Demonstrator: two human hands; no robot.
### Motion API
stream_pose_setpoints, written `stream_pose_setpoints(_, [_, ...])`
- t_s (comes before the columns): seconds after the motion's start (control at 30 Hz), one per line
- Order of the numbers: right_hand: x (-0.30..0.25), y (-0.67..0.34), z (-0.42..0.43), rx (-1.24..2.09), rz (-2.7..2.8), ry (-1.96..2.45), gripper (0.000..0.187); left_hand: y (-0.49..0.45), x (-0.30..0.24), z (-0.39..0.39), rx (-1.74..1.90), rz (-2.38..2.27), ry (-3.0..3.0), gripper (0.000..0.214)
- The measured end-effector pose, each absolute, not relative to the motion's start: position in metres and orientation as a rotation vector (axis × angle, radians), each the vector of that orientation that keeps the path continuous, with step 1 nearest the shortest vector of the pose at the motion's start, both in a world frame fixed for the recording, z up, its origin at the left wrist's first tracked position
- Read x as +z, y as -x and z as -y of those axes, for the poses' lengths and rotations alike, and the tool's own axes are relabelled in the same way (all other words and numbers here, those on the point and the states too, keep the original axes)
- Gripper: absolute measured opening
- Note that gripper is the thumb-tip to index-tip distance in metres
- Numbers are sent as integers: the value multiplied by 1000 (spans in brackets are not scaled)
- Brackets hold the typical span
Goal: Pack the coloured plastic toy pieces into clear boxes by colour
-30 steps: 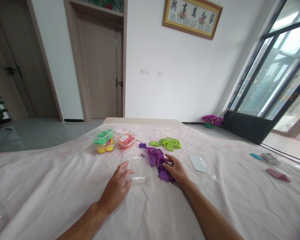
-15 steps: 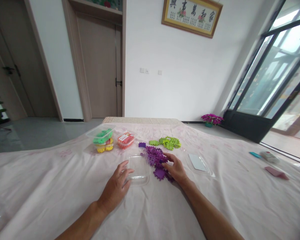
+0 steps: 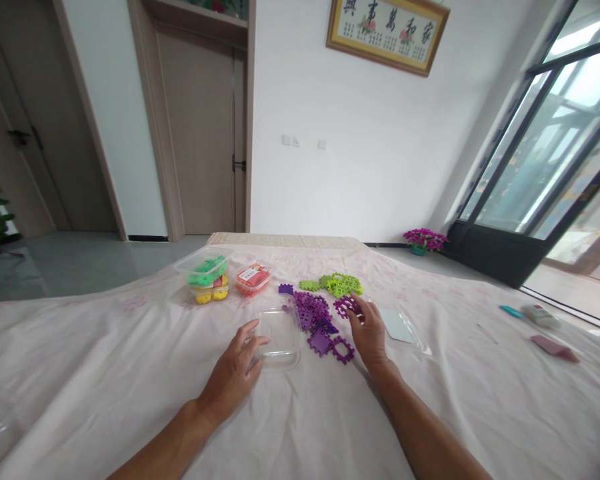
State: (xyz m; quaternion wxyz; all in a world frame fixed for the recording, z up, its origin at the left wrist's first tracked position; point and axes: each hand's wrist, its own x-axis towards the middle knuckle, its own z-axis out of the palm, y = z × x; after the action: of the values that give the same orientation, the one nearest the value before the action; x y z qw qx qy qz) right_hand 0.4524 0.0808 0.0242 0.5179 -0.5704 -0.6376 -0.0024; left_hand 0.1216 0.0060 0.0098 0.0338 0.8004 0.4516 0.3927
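Left hand rests on the clear tray, right hand pinches a purple block, purple pile sitting between them.

Clear tray at the left hand: thin transparent plastic, glossy, with bright glints along the rim. Purple pieces between the hands, up to the right hand: opaque moulded plastic, smooth, faint sheen. Green pieces beyond the right hand: like plastic. Sheet under both hands: pale printed cloth, matt, softly creased. Lid just right of the right hand: clear glossy plastic.
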Motion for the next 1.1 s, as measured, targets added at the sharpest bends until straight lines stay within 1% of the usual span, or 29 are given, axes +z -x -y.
stream_pose_setpoints(0.17, [11, -465, -86, 11, 1725, 1589, 46, -122, 9, -6, 1207, -1385, -2452, 39])
stream_pose_setpoints(0.27, [13, -463, -84, -11, 1749, 1692, 49, -122, 8, -6, 1211, -1386, -2451, 38])
stream_pose_setpoints(0.47, [22, -460, -78, -25, 1718, 1852, 47, -122, 8, -8, 1222, -1388, -2443, 34])
stream_pose_setpoints(0.63, [18, -458, -83, 114, 1541, 1692, 52, -121, 11, -6, 1205, -1376, -2437, 28])
stream_pose_setpoints(0.77, [27, -440, -80, 439, 1300, 1446, 53, -122, 12, -5, 1176, -1369, -2449, 26])
stream_pose_setpoints(0.87, [42, -416, -71, 616, 1267, 1275, 52, -122, 13, -4, 1169, -1369, -2462, 26])
stream_pose_setpoints(1.1, [57, -370, -49, 631, 1491, 1135, 39, -123, 16, -2, 1134, -1366, -2467, 28])
